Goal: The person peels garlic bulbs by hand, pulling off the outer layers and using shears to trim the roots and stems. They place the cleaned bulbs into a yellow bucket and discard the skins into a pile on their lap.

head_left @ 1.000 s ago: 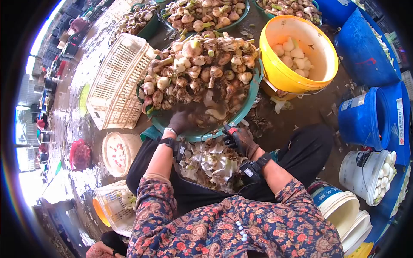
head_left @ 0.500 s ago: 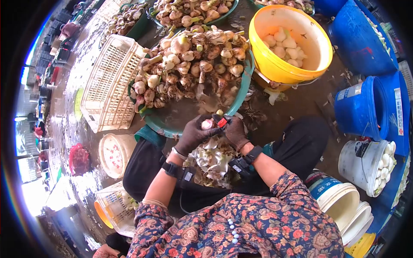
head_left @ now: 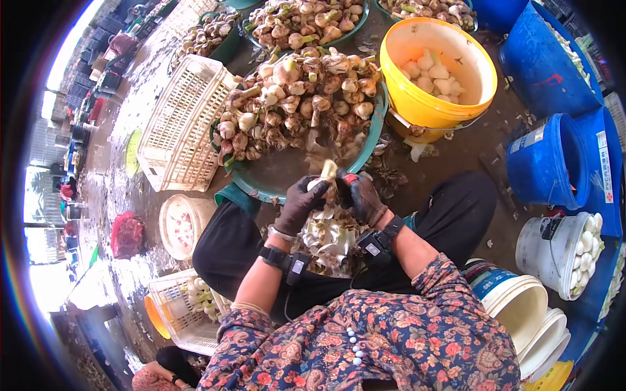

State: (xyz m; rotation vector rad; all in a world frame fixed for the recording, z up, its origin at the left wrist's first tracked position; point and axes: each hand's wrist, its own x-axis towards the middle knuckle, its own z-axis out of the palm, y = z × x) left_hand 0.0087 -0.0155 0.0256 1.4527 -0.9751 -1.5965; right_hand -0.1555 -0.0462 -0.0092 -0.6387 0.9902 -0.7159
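Observation:
My left hand point(head_left: 301, 201), in a dark glove, is wrapped round a garlic bulb point(head_left: 316, 185) whose pale stem end point(head_left: 329, 171) points up and away from me. Close on its right, my gloved right hand point(head_left: 365, 197) is closed on a small tool with a red part point(head_left: 351, 178); the rest of the tool is hidden. Both hands are over the near rim of a green basin point(head_left: 373, 140) heaped with untrimmed garlic point(head_left: 280, 107). Pale peelings point(head_left: 326, 234) lie between my legs, below the hands.
A yellow bucket point(head_left: 486, 91) with peeled bulbs stands beyond the basin at right. Cream crates point(head_left: 182, 124) and a pale bucket point(head_left: 171, 225) are at left. Blue tubs point(head_left: 538, 163) and a white bucket of bulbs point(head_left: 538, 251) line the right. Another person's arm point(head_left: 156, 373) shows at lower left.
The bulb in my left hand has turned, so its stem now points away from me. My right hand has moved slightly right, and the whole view has shifted a little.

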